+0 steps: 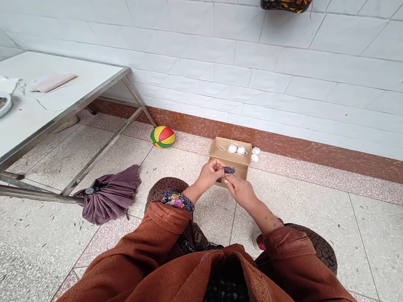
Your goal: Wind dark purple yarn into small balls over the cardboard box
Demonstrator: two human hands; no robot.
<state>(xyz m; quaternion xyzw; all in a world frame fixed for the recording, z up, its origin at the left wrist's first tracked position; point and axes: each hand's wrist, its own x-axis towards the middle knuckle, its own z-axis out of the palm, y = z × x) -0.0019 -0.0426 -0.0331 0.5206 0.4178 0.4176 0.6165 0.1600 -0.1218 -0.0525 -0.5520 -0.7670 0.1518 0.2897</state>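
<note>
A small dark grey-blue bundle of wound yarn [229,170] is held between my hands, above an open cardboard box [213,148]. My left hand [210,175] is closed, its fingertips pinching the bundle's left end. From the right, my right hand [242,191] pinches at the bundle's lower side, fingers closed. Exactly where the yarn runs between the fingertips is too small to make out. Two white yarn balls [236,148] with a loose strand lie in the back of the box. Something dark, partly hidden by my hands, shows below the bundle.
More white balls [255,154] lie on the floor right of the box. A striped ball [163,137] rests near the wall. At left stands a metal-legged table [97,73] with a plate [7,108]; a folded purple umbrella [111,194] leans by its frame.
</note>
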